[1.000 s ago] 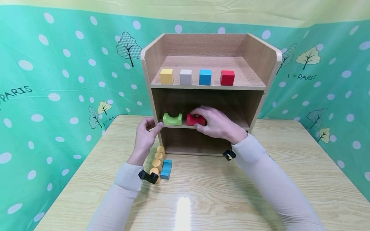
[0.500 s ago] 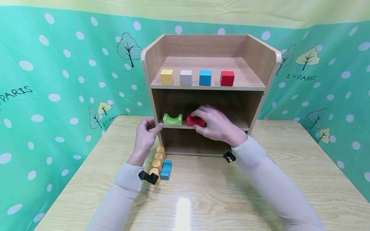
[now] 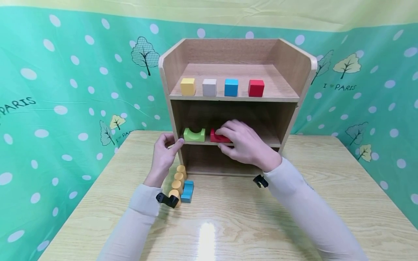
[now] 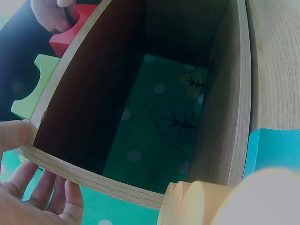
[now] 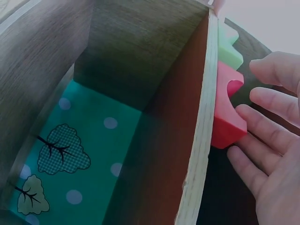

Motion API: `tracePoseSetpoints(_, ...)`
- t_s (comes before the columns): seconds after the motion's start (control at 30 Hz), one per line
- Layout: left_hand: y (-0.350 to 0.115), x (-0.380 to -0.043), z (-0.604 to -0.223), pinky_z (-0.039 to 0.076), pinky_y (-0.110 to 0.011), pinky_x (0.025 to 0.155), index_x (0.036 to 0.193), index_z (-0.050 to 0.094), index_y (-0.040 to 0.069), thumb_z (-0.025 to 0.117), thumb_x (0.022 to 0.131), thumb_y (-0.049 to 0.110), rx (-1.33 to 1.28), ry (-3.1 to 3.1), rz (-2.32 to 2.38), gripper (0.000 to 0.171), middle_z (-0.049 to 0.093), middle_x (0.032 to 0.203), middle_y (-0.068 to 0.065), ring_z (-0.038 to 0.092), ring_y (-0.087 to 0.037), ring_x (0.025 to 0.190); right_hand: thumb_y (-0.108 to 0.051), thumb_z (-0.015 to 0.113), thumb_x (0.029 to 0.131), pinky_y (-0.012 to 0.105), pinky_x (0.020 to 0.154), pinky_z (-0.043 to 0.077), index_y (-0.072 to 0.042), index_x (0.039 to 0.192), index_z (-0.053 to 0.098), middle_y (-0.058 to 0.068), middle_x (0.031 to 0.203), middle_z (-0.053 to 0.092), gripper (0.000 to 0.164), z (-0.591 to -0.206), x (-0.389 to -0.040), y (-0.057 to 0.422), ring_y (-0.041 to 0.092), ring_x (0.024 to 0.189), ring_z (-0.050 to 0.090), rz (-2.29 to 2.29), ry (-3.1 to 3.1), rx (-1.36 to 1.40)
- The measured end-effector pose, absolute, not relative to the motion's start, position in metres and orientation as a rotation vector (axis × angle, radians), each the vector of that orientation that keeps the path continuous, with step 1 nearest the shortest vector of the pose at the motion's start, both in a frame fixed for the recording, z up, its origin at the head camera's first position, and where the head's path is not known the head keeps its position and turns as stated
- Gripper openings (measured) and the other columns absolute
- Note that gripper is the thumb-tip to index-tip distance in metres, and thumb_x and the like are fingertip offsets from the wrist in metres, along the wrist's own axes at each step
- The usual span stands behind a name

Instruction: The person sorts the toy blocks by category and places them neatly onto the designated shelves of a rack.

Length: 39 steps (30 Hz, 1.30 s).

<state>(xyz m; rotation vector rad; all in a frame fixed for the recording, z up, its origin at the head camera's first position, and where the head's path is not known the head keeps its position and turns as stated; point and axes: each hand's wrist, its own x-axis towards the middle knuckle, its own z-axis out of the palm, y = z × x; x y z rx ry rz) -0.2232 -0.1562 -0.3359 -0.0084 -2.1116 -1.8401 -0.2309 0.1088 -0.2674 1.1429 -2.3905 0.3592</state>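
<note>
Around the left front edge of the wooden shelf unit point(image 3: 233, 50), my left hand point(image 3: 164, 154) grips the side panel, thumb in front and fingers outside. On the middle board, a green block with a curved notch point(image 3: 194, 136) sits beside that thumb. To its right stands a red notched block point(image 3: 219, 138), its notch also facing up. My right hand point(image 3: 249, 145) is at the red block's right end and partly hides it in the head view. The right wrist view shows loosened, spread fingers point(image 5: 265, 126), some at the block's end, with the thumb apart from it.
Yellow point(image 3: 188, 87), white point(image 3: 209, 87), blue point(image 3: 231, 88) and red point(image 3: 256, 88) cubes line the top board's front edge. On the table point(image 3: 248, 217), a row of several tan cylinders point(image 3: 177, 185) and a blue notched block point(image 3: 187, 192) lie near my left wrist.
My right hand has loosened from the red block and shifted slightly to the right. The block stays in place on the middle board, and my left hand keeps its grip.
</note>
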Motion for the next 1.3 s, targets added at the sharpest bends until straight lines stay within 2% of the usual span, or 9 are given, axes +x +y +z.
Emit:
tracePoseSetpoints(0.5,-0.156,-0.223,-0.336,0.044,-0.036,0.087,0.116,0.053,0.0,0.07,0.088,0.019,0.004,-2.105,-1.839,0.038,0.055,0.111,-0.011,0.051,-0.023,0.104,-0.027,0.074,0.082,0.033,0.09,0.046,-0.012,0.111,0.067,0.001,0.109,0.061,0.034,-0.274,-0.212,0.108,0.017,0.104,0.052,0.45,-2.239,1.269)
tracePoseSetpoints(1.3,-0.157,-0.222,-0.334,0.044,-0.037,0.088,0.116,0.052,0.001,0.07,0.088,0.021,0.008,-2.122,-1.848,0.039,0.055,0.112,-0.011,0.05,-0.024,0.106,-0.025,0.071,0.084,0.031,0.089,0.045,-0.011,0.111,0.066,0.001,0.106,0.061,0.031,-0.303,-0.201,0.086,0.017,0.101,0.053,0.47,-2.132,1.375)
